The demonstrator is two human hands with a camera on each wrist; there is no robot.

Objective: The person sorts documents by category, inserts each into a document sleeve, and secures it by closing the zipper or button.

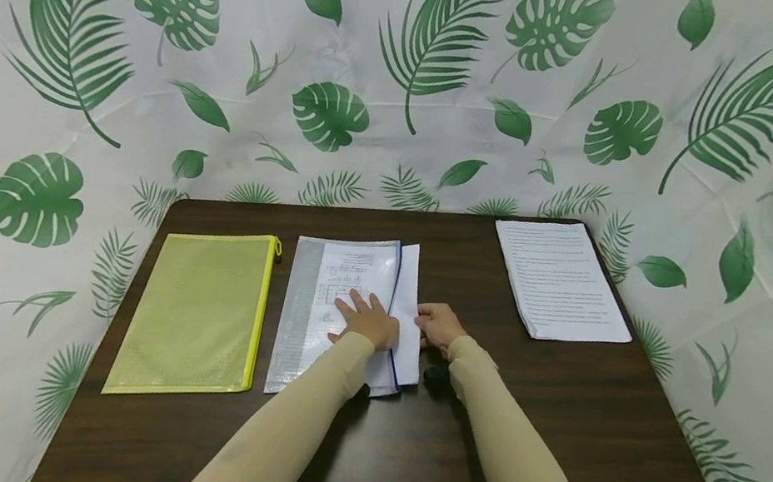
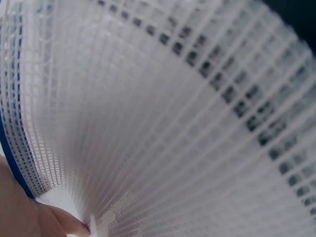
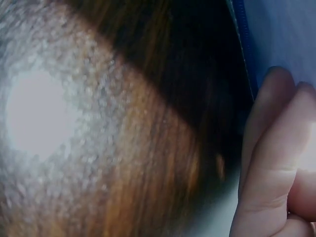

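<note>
The right hand [image 1: 440,325] has a grip on the right edge of the white paper [image 1: 409,295], its thumb and fingers pinching it. The paper's strip sticks out beyond the blue edging [image 1: 397,276] of a clear mesh pouch [image 1: 322,357], the rest of it running out of sight at that edge. The left hand [image 1: 371,324] grips nothing; its fingers are spread over the pouch, and its palm rests near the edging. The left wrist view shows the mesh grid close up, with the thumb [image 2: 69,223] on it at the lower corner. The pouch lies flat near the middle of the dark wood-grain tabletop [image 1: 475,449], and a printed page [image 1: 351,265] with a diagram shows through its cover. Left of it, well clear of both hands, lies a yellow mesh pouch [image 1: 193,312], its zipper side facing the clear one. Toward the far right corner rests a stack of printed sheets [image 1: 558,281]. Beige sleeves [image 1: 510,438] cover both forearms. Behind the tabletop hangs a white backdrop [image 1: 436,169] with green leaves.
</note>
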